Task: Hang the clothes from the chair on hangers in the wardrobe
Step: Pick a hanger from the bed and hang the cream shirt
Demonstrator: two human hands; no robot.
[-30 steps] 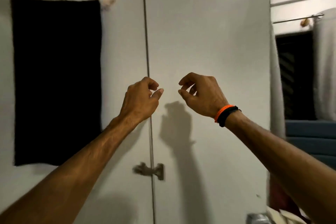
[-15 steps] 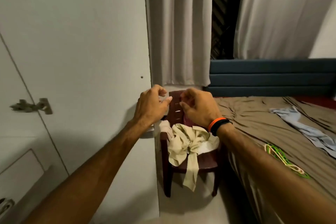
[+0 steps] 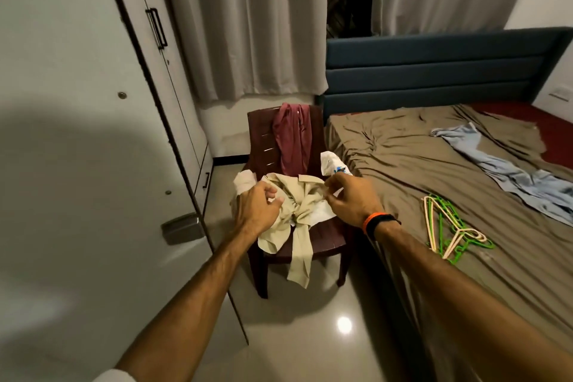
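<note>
Beige shirt (image 3: 297,211) under curled fingers (image 3: 273,192)

a dark maroon plastic chair (image 3: 322,236) stood at about 12 o'clock from the person, between the wardrobe (image 3: 93,102) at 10 o'clock and the bed at 2 o'clock. a crumpled beige garment (image 3: 297,214) lay heaped on its seat, one strip hanging over the front edge. a maroon garment (image 3: 291,136) hung draped over the backrest. a white printed cloth (image 3: 333,164) sat on the arm nearest the bed. green and cream hangers (image 3: 449,226) lay tangled on the bed.
</note>
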